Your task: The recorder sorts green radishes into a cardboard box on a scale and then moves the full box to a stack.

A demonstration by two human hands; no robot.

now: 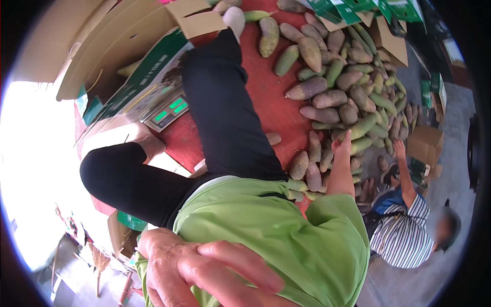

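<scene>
My left hand (199, 266) is close in front of my green shirt, with its fingers apart and nothing visible in them. On the right, my right arm reaches out to a large pile of long root vegetables, green and purple-brown, like big radishes. My right hand (342, 145) is at the pile's near part, one finger stretched out and the others apart. It lies against the near end of a thick green radish (363, 126), or just beside it; I see no firm grip. A purple-brown radish (299, 165) and several others lie nearer to me.
A scale (166, 112) with green lit displays stands beyond my knees, next to a green-and-brown carton (146, 77). The radishes rest on a red mat (266, 97). A co-worker in a striped shirt (404, 238) reaches a hand (399, 149) to the pile. Cardboard boxes (427, 143) stand behind it.
</scene>
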